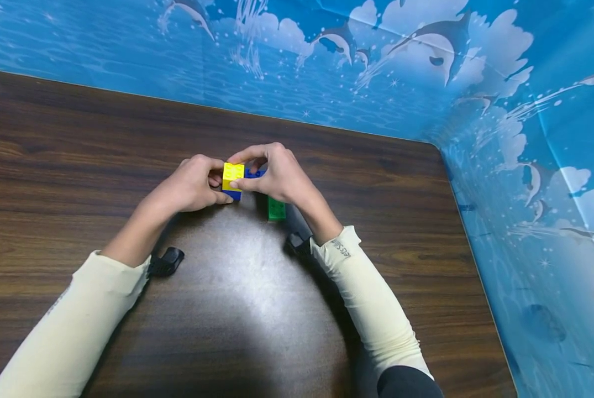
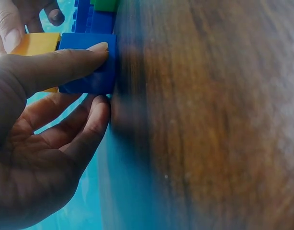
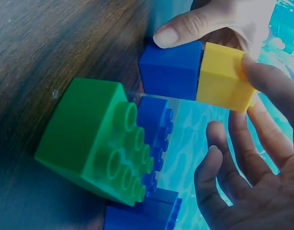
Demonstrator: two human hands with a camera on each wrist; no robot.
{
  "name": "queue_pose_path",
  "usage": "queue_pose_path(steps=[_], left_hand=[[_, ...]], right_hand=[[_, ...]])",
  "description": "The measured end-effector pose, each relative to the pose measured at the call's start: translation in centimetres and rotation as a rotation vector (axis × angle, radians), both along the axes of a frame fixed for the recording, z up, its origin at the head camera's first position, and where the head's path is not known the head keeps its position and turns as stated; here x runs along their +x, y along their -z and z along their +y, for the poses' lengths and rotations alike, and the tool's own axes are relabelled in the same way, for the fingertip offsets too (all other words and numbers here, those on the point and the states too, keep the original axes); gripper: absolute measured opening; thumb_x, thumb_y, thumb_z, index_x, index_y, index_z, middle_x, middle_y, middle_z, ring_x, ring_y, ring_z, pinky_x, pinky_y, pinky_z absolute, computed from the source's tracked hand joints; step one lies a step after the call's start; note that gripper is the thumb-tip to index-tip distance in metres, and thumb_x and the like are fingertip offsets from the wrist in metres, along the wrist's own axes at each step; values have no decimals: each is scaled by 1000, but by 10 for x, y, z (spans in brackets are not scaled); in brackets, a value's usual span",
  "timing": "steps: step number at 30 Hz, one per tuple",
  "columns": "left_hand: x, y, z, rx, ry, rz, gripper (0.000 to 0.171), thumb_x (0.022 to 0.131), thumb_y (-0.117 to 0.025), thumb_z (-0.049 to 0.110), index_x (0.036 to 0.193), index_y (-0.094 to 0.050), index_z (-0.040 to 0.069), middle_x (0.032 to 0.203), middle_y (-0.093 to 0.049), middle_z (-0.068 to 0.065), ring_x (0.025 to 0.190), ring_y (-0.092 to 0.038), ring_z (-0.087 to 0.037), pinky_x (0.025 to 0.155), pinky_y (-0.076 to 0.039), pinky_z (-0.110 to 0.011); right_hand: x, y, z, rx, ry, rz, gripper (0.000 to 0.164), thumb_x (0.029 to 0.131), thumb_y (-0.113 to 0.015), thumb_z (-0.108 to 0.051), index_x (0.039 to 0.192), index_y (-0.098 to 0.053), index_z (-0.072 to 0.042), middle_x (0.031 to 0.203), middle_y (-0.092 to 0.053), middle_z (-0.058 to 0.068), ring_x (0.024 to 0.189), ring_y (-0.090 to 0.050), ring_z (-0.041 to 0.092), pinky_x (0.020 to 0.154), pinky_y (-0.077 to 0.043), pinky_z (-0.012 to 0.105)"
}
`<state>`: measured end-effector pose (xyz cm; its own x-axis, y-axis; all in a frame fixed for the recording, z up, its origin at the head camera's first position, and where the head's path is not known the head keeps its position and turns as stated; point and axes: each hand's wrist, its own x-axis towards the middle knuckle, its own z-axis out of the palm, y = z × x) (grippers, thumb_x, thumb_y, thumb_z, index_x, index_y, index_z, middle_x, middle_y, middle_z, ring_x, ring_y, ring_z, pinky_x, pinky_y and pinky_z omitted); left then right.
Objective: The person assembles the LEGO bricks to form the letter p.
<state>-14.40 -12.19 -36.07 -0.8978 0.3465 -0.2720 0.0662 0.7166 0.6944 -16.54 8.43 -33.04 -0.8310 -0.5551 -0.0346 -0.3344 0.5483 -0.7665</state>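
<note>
A yellow toy building block (image 1: 233, 172) sits over a blue block (image 3: 171, 69), with a thin dark seam between them in the right wrist view. My left hand (image 1: 194, 185) holds the blue block low down, its thumb across one face and its fingers on the opposite side. From above, my right hand (image 1: 284, 174) pinches the yellow block between thumb and forefinger, the other fingers loosely bent. Just right of this pair stands a green block (image 3: 80, 124) with round studs. More blue blocks (image 3: 154, 120) lie behind it, partly covered by my right hand in the head view.
The blocks stand on a dark wood-grain table (image 1: 217, 309). A blue sheet printed with dolphins (image 1: 287, 72) rises along its far and right edges. Black wrist cameras (image 1: 166, 262) hang beneath both pale sleeves, close over the tabletop.
</note>
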Motion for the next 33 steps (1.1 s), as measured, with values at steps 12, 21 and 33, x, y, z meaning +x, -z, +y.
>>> queue_pose_path(steps=[12,21,33], left_hand=[[-2,-2,-2,1,-4,12,55,90,-86,10,136,-64,-8,120,-66,-26,109,-62,-37,97,-56,-53],[-1,1,-1,-3,-28,-25,63,91,-87,12,144,-59,-7,125,-65,-27,112,-62,-38,102,-55,-54],[3,1,2,-18,-47,9,59,89,-88,13,138,-62,-7,119,-66,-26,107,-61,-39,99,-54,-55]], right_hand=[[-6,-2,-1,-9,14,-51,33,88,-90,-11,120,-83,-14,120,-80,4,94,-71,18,79,-60,25],[-8,-1,9,-42,-53,-66,34,96,-83,-13,130,-77,-9,127,-76,8,107,-70,24,94,-60,32],[-9,3,26,285,113,51,40,97,-83,-33,132,-76,-16,135,-73,3,124,-63,27,106,-52,42]])
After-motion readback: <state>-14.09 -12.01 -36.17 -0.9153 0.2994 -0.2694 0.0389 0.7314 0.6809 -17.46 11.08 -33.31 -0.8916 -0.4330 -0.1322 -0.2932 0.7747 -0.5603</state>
